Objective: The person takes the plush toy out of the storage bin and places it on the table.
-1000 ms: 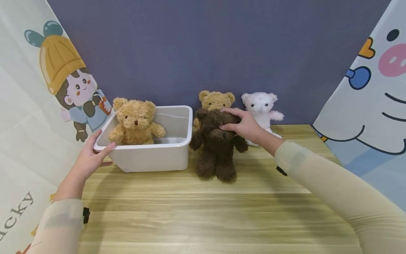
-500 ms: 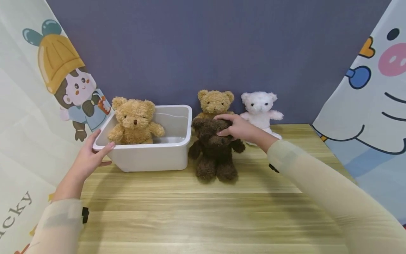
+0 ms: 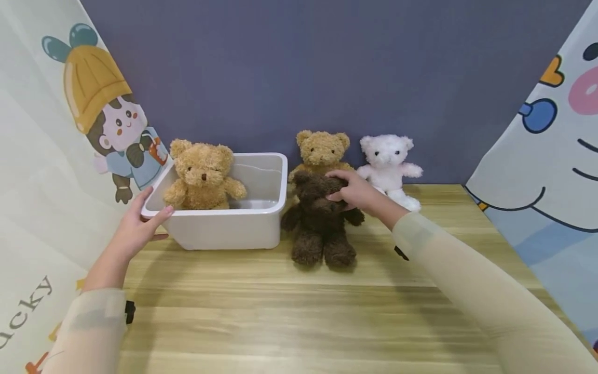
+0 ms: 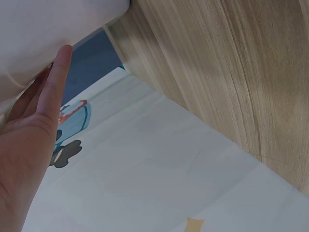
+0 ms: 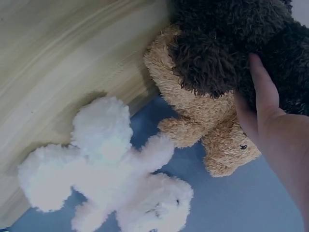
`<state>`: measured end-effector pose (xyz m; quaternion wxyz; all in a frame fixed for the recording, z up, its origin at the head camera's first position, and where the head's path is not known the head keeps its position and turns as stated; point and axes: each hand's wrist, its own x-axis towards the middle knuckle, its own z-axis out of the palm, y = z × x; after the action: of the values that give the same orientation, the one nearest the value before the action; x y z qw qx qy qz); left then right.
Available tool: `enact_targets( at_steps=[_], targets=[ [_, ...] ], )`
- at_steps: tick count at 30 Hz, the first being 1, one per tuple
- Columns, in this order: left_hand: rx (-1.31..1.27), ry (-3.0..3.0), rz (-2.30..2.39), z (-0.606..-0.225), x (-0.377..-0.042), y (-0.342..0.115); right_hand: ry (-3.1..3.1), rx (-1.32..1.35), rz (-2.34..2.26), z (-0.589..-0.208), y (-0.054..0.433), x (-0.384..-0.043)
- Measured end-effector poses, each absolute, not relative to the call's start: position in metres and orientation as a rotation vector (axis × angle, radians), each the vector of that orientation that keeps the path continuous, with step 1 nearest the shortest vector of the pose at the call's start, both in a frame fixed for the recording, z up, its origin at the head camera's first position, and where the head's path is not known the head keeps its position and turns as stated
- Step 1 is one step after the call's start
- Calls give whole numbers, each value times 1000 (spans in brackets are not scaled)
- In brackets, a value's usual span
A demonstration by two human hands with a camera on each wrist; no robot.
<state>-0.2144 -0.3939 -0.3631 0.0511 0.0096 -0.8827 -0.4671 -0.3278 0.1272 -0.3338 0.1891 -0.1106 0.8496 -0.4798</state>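
Note:
A dark brown teddy bear [image 3: 322,223] is upright on the table, its head gripped by my right hand [image 3: 357,193]. In the right wrist view my right thumb and fingers [image 5: 266,94] sink into its dark fur. My left hand [image 3: 133,228] holds the left front corner of a white plastic bin [image 3: 226,231], thumb on the front rim. In the left wrist view, fingers lie against the bin's outer wall [image 4: 53,24]. A light brown teddy bear [image 3: 203,179] sits inside the bin. Another light brown teddy bear [image 3: 322,148] is partly hidden behind the dark one.
A white teddy bear [image 3: 386,163] sits at the back right, near the grey-blue back panel [image 3: 327,62]. Printed cartoon sheets [image 3: 46,171] flank the wood-grain table [image 3: 280,311] on both sides. The bin stands close to the left sheet.
My right hand has moved down slightly with the dark teddy bear's head, uncovering more of the light brown bear behind. My left hand stays on the bin. The head view has shifted a little.

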Motion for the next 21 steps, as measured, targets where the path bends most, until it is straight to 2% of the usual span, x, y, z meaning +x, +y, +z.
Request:
enact_targets(
  at_steps=[21],
  targets=[
    [39, -2710, -1426, -360, -216, -395, 2425, -241, -1396, -345, 118, -336]
  ],
)
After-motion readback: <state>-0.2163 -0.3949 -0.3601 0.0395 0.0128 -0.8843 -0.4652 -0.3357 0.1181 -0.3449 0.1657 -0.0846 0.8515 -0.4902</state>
